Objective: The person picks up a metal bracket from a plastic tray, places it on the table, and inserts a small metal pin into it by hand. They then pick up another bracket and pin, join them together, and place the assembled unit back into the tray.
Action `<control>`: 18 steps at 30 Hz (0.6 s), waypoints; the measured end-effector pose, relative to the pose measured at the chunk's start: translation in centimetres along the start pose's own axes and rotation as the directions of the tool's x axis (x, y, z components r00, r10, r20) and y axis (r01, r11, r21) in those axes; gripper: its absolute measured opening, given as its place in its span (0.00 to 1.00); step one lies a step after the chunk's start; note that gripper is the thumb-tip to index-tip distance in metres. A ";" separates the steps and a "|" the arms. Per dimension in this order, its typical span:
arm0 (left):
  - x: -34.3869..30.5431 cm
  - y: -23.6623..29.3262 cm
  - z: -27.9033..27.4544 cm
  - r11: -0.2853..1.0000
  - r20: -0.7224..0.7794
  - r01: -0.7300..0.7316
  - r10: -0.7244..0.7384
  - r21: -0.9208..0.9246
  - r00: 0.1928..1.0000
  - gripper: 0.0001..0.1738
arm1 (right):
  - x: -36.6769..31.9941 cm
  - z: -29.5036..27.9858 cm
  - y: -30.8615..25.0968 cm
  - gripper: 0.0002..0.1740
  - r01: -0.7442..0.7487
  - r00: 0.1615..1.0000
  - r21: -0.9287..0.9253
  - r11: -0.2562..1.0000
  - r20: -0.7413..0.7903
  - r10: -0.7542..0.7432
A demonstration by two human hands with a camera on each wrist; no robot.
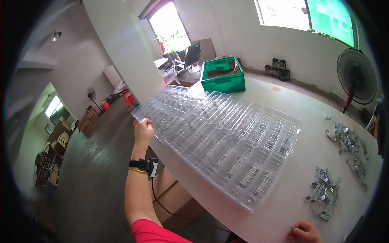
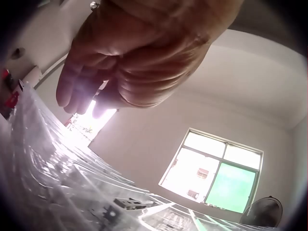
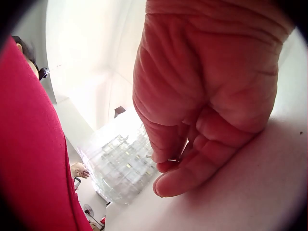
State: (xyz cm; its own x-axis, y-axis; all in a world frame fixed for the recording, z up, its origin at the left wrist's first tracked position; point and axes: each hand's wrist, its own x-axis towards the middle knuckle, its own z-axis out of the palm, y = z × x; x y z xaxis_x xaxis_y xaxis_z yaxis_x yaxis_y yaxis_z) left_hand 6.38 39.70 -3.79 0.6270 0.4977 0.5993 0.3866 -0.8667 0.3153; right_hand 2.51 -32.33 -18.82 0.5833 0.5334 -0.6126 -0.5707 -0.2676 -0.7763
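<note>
Clear plastic compartment boxes [image 1: 233,152] lie side by side across the table, small metal pieces in their sections. My left hand [image 1: 144,129] is at their far-left near edge, fingers bent and drawn together. In the left wrist view that hand [image 2: 139,53] is above the clear dividers; I cannot tell whether it holds anything. Low on the right of the table, my right hand [image 1: 306,233] pinches a small thin metal piece [image 3: 169,160] between thumb and fingers, close over the tabletop. Nearest to it is a loose pile of metal clip-like parts [image 1: 324,194].
A second pile of metal parts [image 1: 348,141] lies farther back on the right. The green crate [image 1: 223,83] stands on the table's far end. Beyond the right edge is a fan [image 1: 356,77]. Below the near edge sits a cardboard box [image 1: 182,210], with a cable [image 1: 162,204] running from the left wrist.
</note>
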 end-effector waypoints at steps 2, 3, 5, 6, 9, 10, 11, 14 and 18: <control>-0.5 -1.4 -0.3 0.997 -0.082 0.075 -0.073 0.024 0.994 0.09 | 0.1 -0.1 0.1 0.09 0.022 1.000 -0.028 0.999 -0.004 -0.022; -0.7 -2.2 -0.3 0.997 -0.083 0.077 -0.074 0.026 0.994 0.09 | 0.2 -0.2 0.2 0.09 0.021 1.000 -0.029 0.999 -0.001 -0.021; -0.8 -3.2 -0.2 0.989 -0.098 0.147 -0.143 0.035 0.985 0.09 | 0.3 -0.4 0.4 0.09 0.005 1.000 -0.022 1.000 0.004 -0.005; -1.0 -3.0 -0.2 0.988 -0.099 0.149 -0.145 0.037 0.985 0.09 | 0.4 -0.5 0.4 0.09 0.004 1.000 -0.024 1.000 0.007 -0.004; -1.5 -2.2 -0.1 0.991 -0.222 0.120 -0.106 0.052 0.969 0.09 | 0.4 -0.4 0.4 0.09 -0.024 1.000 -0.003 1.000 0.001 0.024; -1.6 -2.2 0.0 0.991 -0.292 0.115 -0.092 0.066 0.952 0.09 | 0.4 -0.4 0.5 0.09 -0.028 0.999 0.006 1.000 -0.015 0.028; -1.6 -2.2 0.2 0.990 -0.358 0.112 -0.077 0.080 0.930 0.09 | 0.4 -0.4 0.5 0.09 -0.033 0.999 0.015 0.999 -0.030 0.034; -1.5 -3.1 0.6 0.978 -0.319 0.202 -0.178 0.044 0.931 0.11 | 0.3 -0.3 0.3 0.09 -0.033 0.999 0.003 0.999 -0.030 0.033; -1.6 -2.9 1.2 0.967 -0.274 0.253 -0.239 0.014 0.931 0.12 | 0.5 -0.5 0.7 0.08 -0.028 1.000 0.039 0.999 -0.012 0.029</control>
State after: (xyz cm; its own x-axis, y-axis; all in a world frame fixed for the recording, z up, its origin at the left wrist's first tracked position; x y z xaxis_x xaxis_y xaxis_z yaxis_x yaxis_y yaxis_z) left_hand 5.03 41.44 -6.54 0.3062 0.6617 0.6844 0.5416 -0.7123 0.4464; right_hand 2.71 -32.64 -19.79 0.5733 0.5158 -0.6366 -0.6090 -0.2514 -0.7522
